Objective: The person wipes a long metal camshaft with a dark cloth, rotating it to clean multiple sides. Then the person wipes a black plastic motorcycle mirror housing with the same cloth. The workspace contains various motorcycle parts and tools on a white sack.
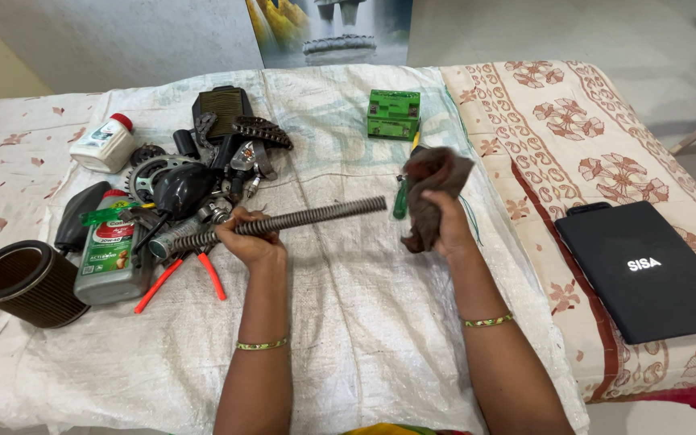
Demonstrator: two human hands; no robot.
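Head view: the left hand [253, 240] is closed around a long coil spring [283, 221], gripping it left of its middle and holding it nearly level above a white woven sheet [364, 322] spread over a bed [606, 137]. The spring's longer end runs out to the right of the left hand, toward the right hand [443, 227]; its shorter end points left, over a heap of parts. The right hand is bunched around a brown rag [431, 193], held up just past the spring's right tip and apart from it. Behind the right hand lie a green-handled screwdriver [400, 201] and, farther back, a green box-shaped battery [394, 114]. Just left of the left hand lie red-handled pliers [187, 274], a grey oil bottle [109, 254] and a round air filter [26, 282]; beyond the left hand are a sprocket [151, 173], a chain [262, 130], a flat filter panel [223, 105] and a small white bottle with a red cap [105, 143]. Well to the right of the right hand rests a closed black laptop [646, 270].
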